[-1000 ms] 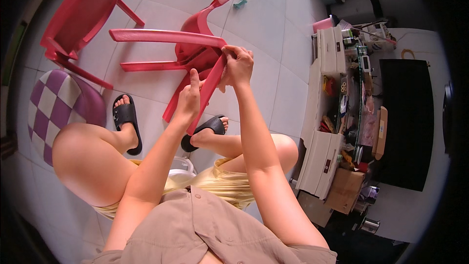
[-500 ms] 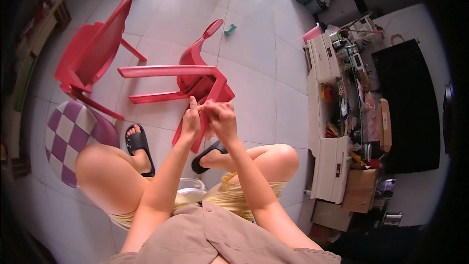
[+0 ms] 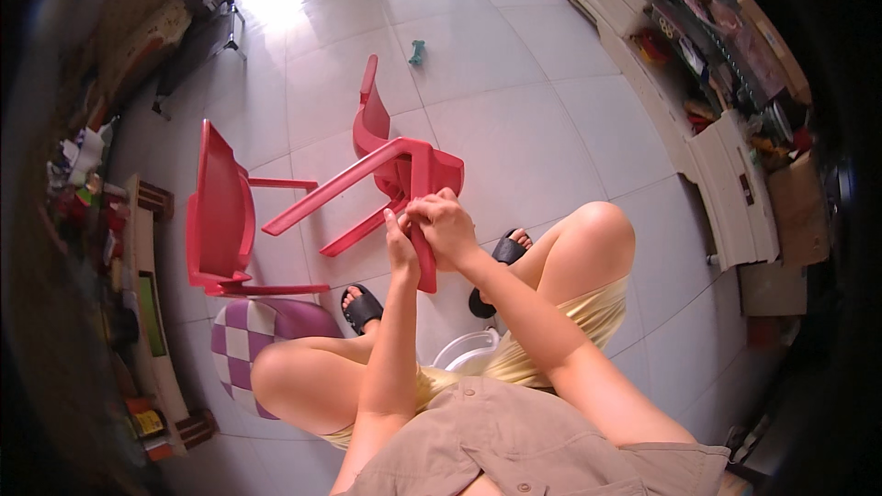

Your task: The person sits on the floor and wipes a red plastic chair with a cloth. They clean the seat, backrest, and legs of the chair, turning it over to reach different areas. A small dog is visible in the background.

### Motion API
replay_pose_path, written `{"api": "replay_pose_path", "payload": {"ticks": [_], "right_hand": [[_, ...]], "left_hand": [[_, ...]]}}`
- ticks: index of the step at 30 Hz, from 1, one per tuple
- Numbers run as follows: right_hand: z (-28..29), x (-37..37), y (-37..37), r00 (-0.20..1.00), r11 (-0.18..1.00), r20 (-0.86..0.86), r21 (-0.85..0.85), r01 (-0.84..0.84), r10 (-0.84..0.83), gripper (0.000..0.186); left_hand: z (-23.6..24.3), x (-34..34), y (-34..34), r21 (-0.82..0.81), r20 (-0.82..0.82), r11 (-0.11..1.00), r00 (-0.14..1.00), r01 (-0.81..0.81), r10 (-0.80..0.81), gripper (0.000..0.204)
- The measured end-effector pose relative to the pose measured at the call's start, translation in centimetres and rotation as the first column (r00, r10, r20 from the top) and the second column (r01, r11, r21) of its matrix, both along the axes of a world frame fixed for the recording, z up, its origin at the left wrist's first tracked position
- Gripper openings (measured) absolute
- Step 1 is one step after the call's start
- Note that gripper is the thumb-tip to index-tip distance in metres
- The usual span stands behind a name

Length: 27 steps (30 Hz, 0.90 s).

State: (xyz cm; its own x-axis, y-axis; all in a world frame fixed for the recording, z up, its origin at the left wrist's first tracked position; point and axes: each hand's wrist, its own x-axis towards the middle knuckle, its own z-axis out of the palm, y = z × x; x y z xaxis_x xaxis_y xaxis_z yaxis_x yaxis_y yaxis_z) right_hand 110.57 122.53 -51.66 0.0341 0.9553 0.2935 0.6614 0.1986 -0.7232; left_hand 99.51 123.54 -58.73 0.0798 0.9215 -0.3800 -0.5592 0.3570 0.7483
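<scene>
A small red plastic chair (image 3: 393, 158) lies tipped over on the tiles in front of me, its legs pointing left and toward me. My left hand (image 3: 401, 244) is closed at the left side of its nearest leg (image 3: 425, 262), thumb up. From the right, my right hand (image 3: 445, 228) reaches across the same leg, fingers curled in a pinch close to the left thumb. Whatever those fingertips hold, if anything, is hidden. A second red chair (image 3: 222, 211) stands to the left.
A purple-and-white checkered stool (image 3: 246, 349) is beside my left knee. Between my legs is a white bucket (image 3: 467, 349). Farther out lies a small teal object (image 3: 417, 52). A cluttered white cabinet (image 3: 726, 193) lines the right, and a low shelf (image 3: 156, 340) the left.
The view has swung, so the chairs and stool sit farther right and lower. My right hand has come closer to the left one, onto the chair leg.
</scene>
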Motion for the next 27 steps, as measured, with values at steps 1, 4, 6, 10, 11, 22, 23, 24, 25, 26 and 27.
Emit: {"api": "replay_pose_path", "payload": {"ticks": [1,4,6,10,11,22,23,24,25,26,27], "right_hand": [[-0.5,0.5,1.0,1.000,1.000,0.008,0.012,0.014,-0.014,0.012],[-0.2,0.7,4.0,0.998,0.999,-0.036,0.026,0.042,-0.041,0.010],[-1.5,1.2,6.6,0.994,0.994,-0.064,0.068,0.090,-0.085,0.011],[-2.3,2.2,10.9,0.990,0.990,-0.044,0.014,0.137,-0.136,0.015],[-2.6,2.4,12.0,0.990,0.990,-0.029,0.019,0.138,-0.137,0.015],[-4.1,1.7,9.8,0.996,0.983,-0.040,0.160,0.089,-0.084,0.006],[-3.9,1.5,8.6,0.993,0.983,-0.082,0.155,0.100,-0.088,0.005],[-3.7,1.3,7.2,0.988,0.982,-0.125,0.150,0.111,-0.092,0.005],[-3.8,1.4,6.2,0.988,0.976,-0.122,0.188,0.115,-0.093,0.006],[-3.8,1.5,5.0,0.986,0.971,-0.141,0.206,0.120,-0.092,0.006],[-3.8,1.5,4.0,0.988,0.974,-0.141,0.205,0.092,-0.064,0.006]], "left_hand": [[0.3,0.4,0.1,-0.013,0.017,1.000,1.000,-0.022,0.022,0.074],[1.5,0.0,-0.1,0.046,-0.238,0.999,0.971,-0.019,0.029,0.063],[1.4,-0.2,-0.2,0.127,-0.391,0.992,0.920,0.014,0.037,0.044],[3.1,0.9,-0.7,0.101,-0.583,0.990,0.812,0.099,-0.021,0.034],[3.1,1.1,-0.6,0.104,-0.641,0.988,0.767,0.118,-0.024,0.032],[1.7,0.8,0.3,0.088,-0.614,0.994,0.790,0.058,0.008,0.026],[1.7,0.9,0.5,0.077,-0.544,0.997,0.838,0.008,0.035,0.028],[1.7,0.7,0.6,0.062,-0.472,0.997,0.879,-0.041,0.066,0.030],[1.8,0.2,0.5,-0.017,-0.413,0.999,0.910,0.033,-0.037,0.048],[1.7,0.3,0.6,-0.036,-0.362,0.999,0.932,-0.006,-0.008,0.053],[1.6,0.5,0.9,-0.057,-0.312,0.997,0.950,-0.044,0.024,0.058]]}}
